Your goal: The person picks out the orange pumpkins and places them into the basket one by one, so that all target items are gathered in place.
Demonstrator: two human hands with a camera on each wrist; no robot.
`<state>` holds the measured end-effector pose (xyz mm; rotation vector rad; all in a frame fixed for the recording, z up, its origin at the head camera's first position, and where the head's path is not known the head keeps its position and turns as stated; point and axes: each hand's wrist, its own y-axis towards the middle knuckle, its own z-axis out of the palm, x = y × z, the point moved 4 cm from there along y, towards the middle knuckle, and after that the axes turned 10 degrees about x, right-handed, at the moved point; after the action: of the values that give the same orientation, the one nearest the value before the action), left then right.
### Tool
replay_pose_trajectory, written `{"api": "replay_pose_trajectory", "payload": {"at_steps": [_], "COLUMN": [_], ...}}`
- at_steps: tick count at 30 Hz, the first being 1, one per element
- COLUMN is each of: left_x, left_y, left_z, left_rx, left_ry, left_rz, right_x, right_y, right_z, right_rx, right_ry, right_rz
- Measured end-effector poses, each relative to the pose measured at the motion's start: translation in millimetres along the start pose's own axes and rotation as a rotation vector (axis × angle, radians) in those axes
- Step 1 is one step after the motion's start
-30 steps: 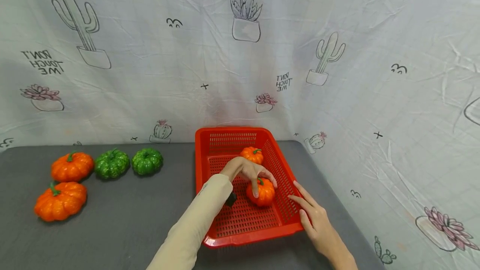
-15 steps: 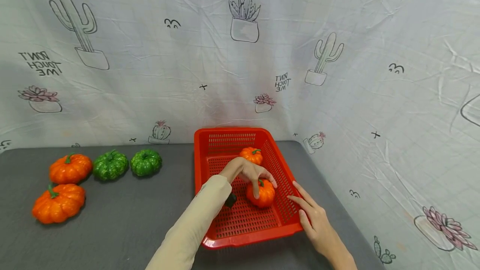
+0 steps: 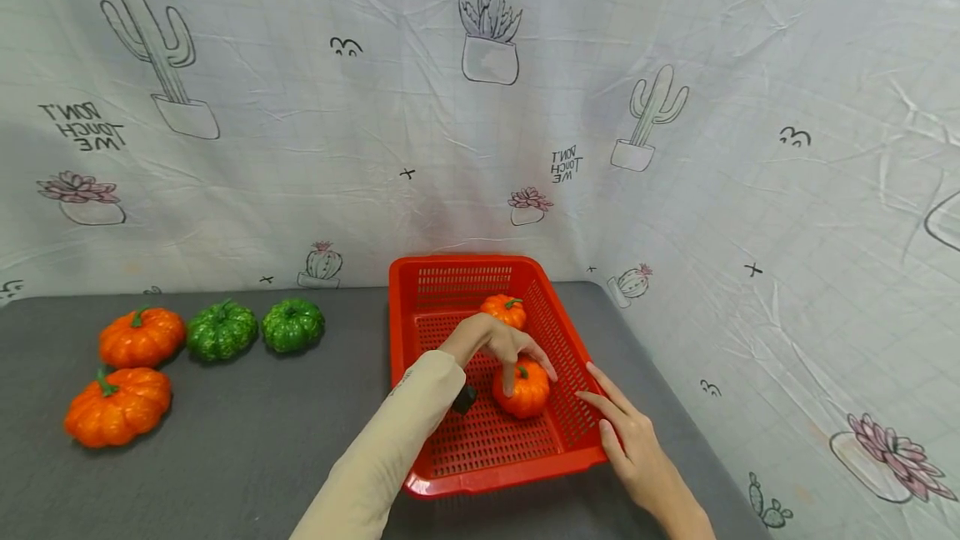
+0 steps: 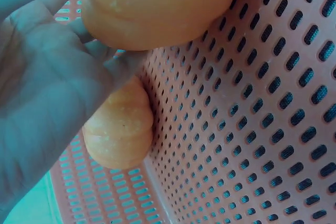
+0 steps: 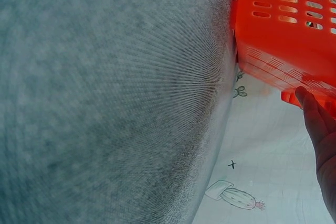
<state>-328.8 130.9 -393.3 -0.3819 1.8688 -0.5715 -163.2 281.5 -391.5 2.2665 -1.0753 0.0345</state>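
In the head view, my left hand (image 3: 501,347) reaches down into a red plastic basket (image 3: 472,482). Its thumb and fingers lie around an orange pumpkin (image 3: 529,397) on the basket floor. The left wrist view shows fingers (image 4: 126,69) against the underside of this pumpkin (image 4: 157,11), beside the slotted wall. Farther back in the basket sits another orange pumpkin (image 3: 501,311). My right hand (image 3: 637,457) holds the basket's right rim near the front corner, fingers over the edge. Only part of that hand (image 5: 323,135) shows in the right wrist view.
On the grey table (image 3: 255,440), left of the basket, lie two more orange pumpkins (image 3: 142,337) (image 3: 120,408) and two green pumpkins (image 3: 222,331) (image 3: 293,325). A white cactus-print cloth (image 3: 420,123) hangs behind and along the right side.
The left hand's fingers have spread slightly and shifted a little around the pumpkin, which sits marginally nearer the front. My right hand and the basket stay in place.
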Motion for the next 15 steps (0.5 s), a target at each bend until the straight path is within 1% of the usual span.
{"api": "replay_pose_trajectory", "payload": {"at_steps": [3, 6, 9, 12, 15], "left_x": [-1.2, -2.9, -5.2, -7.0, -4.9], "left_y": [-0.2, 0.0, 1.6, 2.8, 2.1], "left_z": [0.7, 1.7, 3.7, 5.8, 6.4], "left_rx": [-0.006, -0.018, -0.016, -0.001, 0.002], "left_ry": [0.002, 0.042, 0.105, 0.142, 0.132], "left_rz": [-0.027, -0.059, -0.086, -0.09, -0.087], "right_x": [-0.3, -0.7, -1.6, -2.7, -3.2], "right_y": [-0.1, -0.4, -1.4, -2.4, -3.1], "right_z": [-0.6, -0.2, 0.6, 1.0, 1.3], "right_rx": [0.001, 0.012, 0.026, 0.033, 0.037], "right_ry": [0.0, 0.001, 0.003, 0.005, 0.007], "right_rz": [0.002, 0.019, 0.038, 0.047, 0.052]}}
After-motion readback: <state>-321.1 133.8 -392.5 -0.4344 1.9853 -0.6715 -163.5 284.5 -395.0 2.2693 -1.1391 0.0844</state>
